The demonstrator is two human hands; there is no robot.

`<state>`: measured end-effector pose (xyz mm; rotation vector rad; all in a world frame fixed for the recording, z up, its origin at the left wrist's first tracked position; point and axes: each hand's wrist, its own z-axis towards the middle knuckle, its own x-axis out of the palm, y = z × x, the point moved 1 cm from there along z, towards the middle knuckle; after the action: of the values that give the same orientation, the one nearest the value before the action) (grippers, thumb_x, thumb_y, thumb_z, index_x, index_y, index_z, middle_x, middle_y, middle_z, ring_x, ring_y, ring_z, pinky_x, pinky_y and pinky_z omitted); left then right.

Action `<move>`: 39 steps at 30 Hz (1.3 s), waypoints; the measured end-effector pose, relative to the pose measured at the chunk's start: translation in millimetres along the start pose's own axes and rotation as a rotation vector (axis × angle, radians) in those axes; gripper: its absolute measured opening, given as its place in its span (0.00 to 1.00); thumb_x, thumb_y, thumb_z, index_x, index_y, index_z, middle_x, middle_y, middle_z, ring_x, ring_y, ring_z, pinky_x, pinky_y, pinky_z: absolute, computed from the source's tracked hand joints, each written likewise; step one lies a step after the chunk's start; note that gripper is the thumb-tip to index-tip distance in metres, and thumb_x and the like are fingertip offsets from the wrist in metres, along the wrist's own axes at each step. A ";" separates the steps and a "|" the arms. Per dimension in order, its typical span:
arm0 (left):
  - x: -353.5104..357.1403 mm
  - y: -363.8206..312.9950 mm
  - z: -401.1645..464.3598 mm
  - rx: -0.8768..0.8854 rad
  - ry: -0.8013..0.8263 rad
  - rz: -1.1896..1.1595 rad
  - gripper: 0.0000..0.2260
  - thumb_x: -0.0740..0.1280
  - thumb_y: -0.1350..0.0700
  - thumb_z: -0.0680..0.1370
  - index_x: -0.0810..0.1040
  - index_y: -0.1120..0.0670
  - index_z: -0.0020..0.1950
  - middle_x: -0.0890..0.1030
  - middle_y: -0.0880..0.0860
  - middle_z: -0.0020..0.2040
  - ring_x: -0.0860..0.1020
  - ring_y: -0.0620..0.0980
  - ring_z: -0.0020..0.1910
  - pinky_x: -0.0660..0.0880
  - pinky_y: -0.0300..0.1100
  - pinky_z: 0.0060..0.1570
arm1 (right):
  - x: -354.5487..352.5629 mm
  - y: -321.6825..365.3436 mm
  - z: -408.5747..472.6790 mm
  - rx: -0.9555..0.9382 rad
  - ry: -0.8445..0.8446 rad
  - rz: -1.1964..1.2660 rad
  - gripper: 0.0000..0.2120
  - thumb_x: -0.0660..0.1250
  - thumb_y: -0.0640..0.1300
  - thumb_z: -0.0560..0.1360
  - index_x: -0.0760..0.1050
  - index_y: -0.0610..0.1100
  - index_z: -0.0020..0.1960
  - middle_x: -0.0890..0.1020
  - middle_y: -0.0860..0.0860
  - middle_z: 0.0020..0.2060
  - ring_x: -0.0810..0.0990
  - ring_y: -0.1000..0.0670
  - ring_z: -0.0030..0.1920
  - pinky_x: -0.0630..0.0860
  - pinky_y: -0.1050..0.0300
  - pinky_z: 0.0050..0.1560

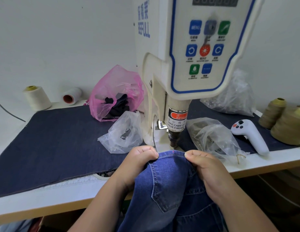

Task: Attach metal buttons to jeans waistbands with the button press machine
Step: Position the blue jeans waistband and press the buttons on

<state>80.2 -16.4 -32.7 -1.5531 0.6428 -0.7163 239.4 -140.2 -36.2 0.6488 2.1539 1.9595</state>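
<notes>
A pair of blue jeans (pixel 169 181) hangs over the table's front edge, its waistband stretched flat just in front of the button press machine (pixel 177 91). My left hand (pixel 139 163) pinches the waistband on the left side. My right hand (pixel 208 168) pinches it on the right. A small red light dot falls on the denim between my hands. The machine's brass punch head (pixel 173 139) stands directly above and behind the waistband edge. No metal button shows on the waistband.
A dark denim mat (pixel 53 139) covers the white table. Clear plastic bags (pixel 124 134) (pixel 211 138) flank the machine, with a pink bag (pixel 115 94) behind. Thread cones stand at the left (pixel 36 97) and right (pixel 286 124). A white handheld controller (pixel 251 136) lies at the right.
</notes>
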 end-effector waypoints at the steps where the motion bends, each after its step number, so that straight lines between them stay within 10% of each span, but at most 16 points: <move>1: -0.1 0.2 0.4 0.001 0.001 0.001 0.08 0.70 0.48 0.58 0.76 0.51 0.28 0.70 0.50 0.28 0.68 0.44 0.28 0.67 0.37 0.32 | 0.0 -0.1 0.4 -0.003 0.000 0.001 0.11 0.67 0.46 0.70 0.78 0.45 0.30 0.78 0.48 0.30 0.76 0.53 0.32 0.70 0.56 0.38; 39: -0.3 0.1 -1.0 -0.007 -0.026 -0.052 0.05 0.69 0.53 0.60 0.75 0.51 0.27 0.71 0.49 0.28 0.68 0.43 0.28 0.68 0.36 0.30 | -1.3 -2.1 1.8 -0.034 -0.040 0.068 0.17 0.64 0.37 0.77 0.82 0.44 0.31 0.81 0.46 0.30 0.79 0.53 0.32 0.75 0.62 0.33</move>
<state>79.3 -16.8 -32.8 -1.5885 0.5880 -0.7325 240.8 -139.2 -38.7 0.7575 2.0974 1.9945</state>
